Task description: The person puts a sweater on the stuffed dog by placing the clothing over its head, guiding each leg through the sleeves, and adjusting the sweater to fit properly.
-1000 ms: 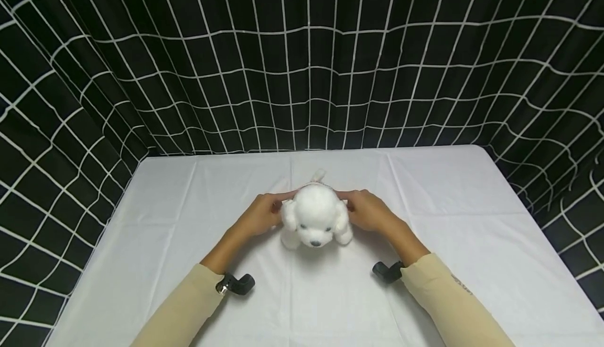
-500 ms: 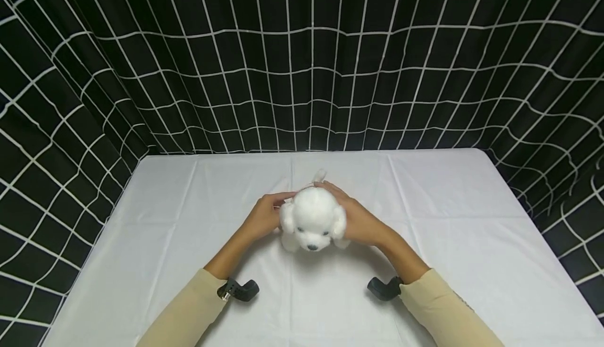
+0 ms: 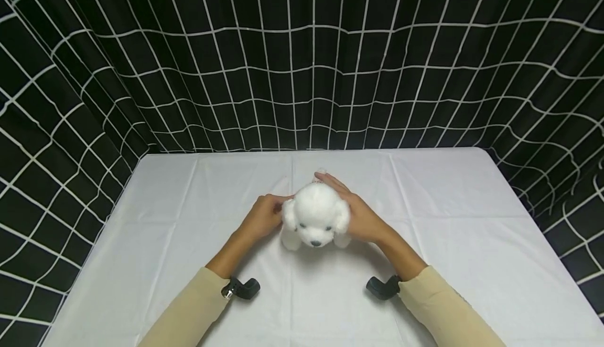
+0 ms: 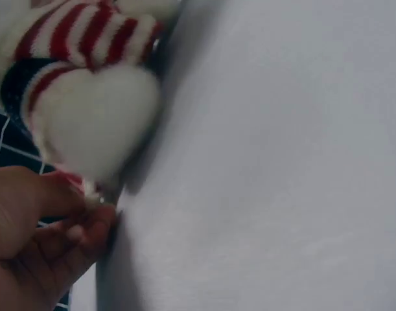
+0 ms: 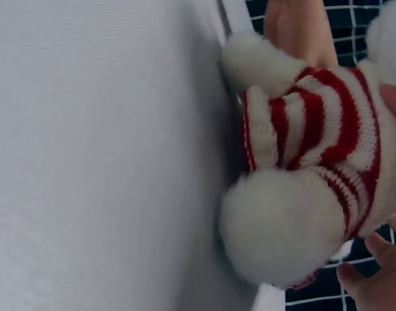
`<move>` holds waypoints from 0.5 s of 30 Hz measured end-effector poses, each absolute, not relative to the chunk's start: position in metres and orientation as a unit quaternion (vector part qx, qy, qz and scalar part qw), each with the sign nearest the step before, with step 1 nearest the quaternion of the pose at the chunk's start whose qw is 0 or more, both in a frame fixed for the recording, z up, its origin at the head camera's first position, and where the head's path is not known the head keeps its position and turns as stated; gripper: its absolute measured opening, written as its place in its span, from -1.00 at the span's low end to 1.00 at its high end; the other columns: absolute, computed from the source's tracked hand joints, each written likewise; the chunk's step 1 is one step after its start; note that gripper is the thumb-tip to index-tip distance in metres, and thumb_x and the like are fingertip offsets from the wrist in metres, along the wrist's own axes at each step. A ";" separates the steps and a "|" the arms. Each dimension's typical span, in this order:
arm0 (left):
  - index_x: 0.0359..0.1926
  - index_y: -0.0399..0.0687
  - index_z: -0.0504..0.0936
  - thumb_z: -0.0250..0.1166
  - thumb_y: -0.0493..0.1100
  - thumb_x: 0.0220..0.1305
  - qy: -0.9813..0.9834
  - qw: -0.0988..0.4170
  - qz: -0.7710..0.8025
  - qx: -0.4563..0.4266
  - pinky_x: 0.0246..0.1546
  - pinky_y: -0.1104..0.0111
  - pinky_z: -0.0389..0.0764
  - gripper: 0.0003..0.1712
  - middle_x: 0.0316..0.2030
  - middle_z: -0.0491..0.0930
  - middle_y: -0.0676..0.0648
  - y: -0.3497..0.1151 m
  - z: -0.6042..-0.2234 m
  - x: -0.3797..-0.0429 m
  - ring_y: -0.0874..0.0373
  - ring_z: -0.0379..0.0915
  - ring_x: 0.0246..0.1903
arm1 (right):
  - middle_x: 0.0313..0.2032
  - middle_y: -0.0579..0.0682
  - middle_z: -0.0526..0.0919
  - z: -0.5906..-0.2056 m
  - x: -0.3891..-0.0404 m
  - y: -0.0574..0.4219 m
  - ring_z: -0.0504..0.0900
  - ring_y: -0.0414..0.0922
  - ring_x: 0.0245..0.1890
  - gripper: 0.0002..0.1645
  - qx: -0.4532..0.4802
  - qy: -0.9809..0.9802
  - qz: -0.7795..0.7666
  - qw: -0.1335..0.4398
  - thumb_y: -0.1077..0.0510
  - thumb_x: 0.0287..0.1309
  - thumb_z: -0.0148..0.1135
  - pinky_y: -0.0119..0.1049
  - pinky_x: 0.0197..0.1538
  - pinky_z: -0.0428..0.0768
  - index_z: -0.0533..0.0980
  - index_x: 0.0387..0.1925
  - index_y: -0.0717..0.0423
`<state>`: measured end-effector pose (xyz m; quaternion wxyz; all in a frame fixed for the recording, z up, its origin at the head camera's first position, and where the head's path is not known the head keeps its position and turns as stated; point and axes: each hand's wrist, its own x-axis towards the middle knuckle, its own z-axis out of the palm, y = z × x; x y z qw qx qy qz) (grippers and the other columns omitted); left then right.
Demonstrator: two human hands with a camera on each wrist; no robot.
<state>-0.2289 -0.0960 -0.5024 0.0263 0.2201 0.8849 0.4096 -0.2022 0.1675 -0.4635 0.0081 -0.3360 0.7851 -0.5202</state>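
In the head view a white plush dog [image 3: 315, 213] stands on the white table, facing me. The right wrist view shows its red-and-white striped knitted sweater [image 5: 340, 123] and pale legs. My left hand [image 3: 261, 216] is at the dog's flank. The left wrist view shows that hand [image 4: 52, 230] pinching a small pale bit at the sweater's edge [image 4: 71, 181], thumb against fingers. My right hand [image 3: 360, 216] holds the dog from the other side, its long fingers laid along the back toward the tail. The right thumb is hidden behind the ear in the head view.
A white cloth [image 3: 189, 200] covers the table. Black curtains with a white grid [image 3: 302, 64] stand behind it and at both sides. Black wrist-camera mounts [image 3: 244, 288] stick out from both beige sleeves, just above the cloth.
My right hand has moved from the dog's side to reach across its back. The left hand stays at the flank. The dog's head shifted slightly left, then back right.
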 end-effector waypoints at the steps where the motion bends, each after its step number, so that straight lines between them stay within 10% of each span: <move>1: 0.09 -0.10 0.74 0.32 -0.38 0.28 0.891 0.025 0.395 0.221 -0.35 0.25 0.63 -0.63 -0.30 0.77 -0.10 -0.097 -0.501 -0.228 0.15 0.56 -0.47 | 0.54 0.07 0.16 -0.463 -0.203 0.168 -0.05 0.07 0.58 -0.07 -0.338 0.781 -0.526 0.011 0.26 0.09 0.48 0.15 0.52 -0.03 0.30 0.47 0.18; 8: 0.15 0.01 0.71 0.29 -0.38 0.31 0.925 -0.037 0.313 0.211 -0.51 0.35 0.37 -0.58 -0.66 0.55 -0.03 -0.096 -0.501 -0.225 0.20 0.27 -0.57 | 0.55 0.08 0.14 -0.458 -0.207 0.176 -0.13 0.14 0.59 -0.22 -0.371 0.766 -0.525 0.017 0.26 0.15 0.40 0.20 0.52 -0.12 0.40 0.42 0.11; 15: 0.33 0.02 0.57 0.31 -0.35 0.18 0.926 -0.020 0.297 0.231 -0.40 0.27 0.54 -0.35 -0.36 0.60 -0.03 -0.094 -0.496 -0.223 0.15 0.48 -0.41 | 0.51 0.14 0.22 -0.457 -0.207 0.179 -0.14 0.11 0.59 -0.21 -0.363 0.776 -0.509 0.080 0.18 0.11 0.49 0.25 0.50 -0.07 0.44 0.38 0.09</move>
